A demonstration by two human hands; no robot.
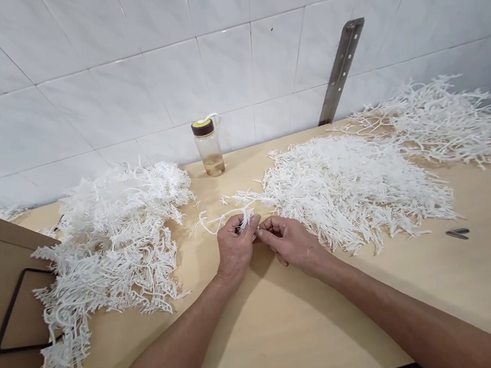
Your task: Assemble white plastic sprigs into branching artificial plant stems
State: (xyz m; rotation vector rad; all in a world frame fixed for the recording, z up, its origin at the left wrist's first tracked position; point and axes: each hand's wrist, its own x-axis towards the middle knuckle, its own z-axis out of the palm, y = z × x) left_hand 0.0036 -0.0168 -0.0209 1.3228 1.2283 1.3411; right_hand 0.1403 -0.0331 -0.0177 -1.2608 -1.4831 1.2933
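Over the middle of the table, my left hand (234, 245) is closed on a white branched plastic sprig (245, 217), whose fine tips stick up past the thumb. A curved white stem (214, 222) trails out to the left of that hand. My right hand (293, 243) is right beside it, thumb and forefinger pinched together close to the sprig's lower end. Whatever sits in that pinch is too small to make out. Just beyond my right hand lies a large heap of white sprigs (346, 188). Another tangled heap of white sprigs (121, 244) spreads out to the left.
A clear bottle (210, 152) with a dark and yellow lid stands by the tiled wall. Small snips (458, 234) lie at the right. Longer white branches (442, 120) are piled at the back right, near a metal bracket (342, 73). A brown box (0, 291) with a black handle borders the left.
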